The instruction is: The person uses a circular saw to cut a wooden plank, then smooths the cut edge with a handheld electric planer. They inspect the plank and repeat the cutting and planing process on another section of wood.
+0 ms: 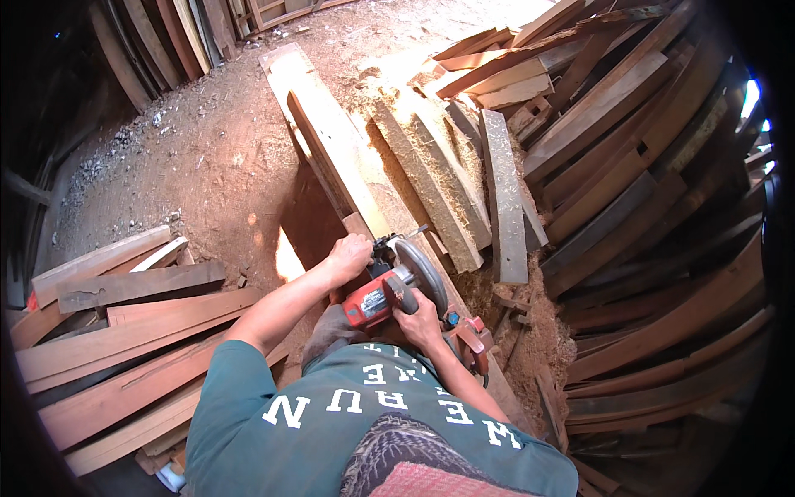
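My right hand (421, 321) is wrapped round the dark rear handle of a circular saw (370, 300). The saw has a red motor housing and a grey round blade guard. It sits over a long pale plank (325, 124) that runs away from me. My left hand (351, 253) is closed just left of the saw's front, at the near end of a narrow brown board (319, 157) lying along the plank. Whether its fingers grip the board or the saw's base is hidden. The blade's lower part cannot be seen.
Another red power tool (470, 341) rests on the plank to my right. Sawdust-covered beams (431, 170) and a grey beam (503, 199) lie beyond. Stacked timber (654, 166) fills the right side. Loose boards (137, 335) are piled at left, with more boards upright (153, 41) at far left.
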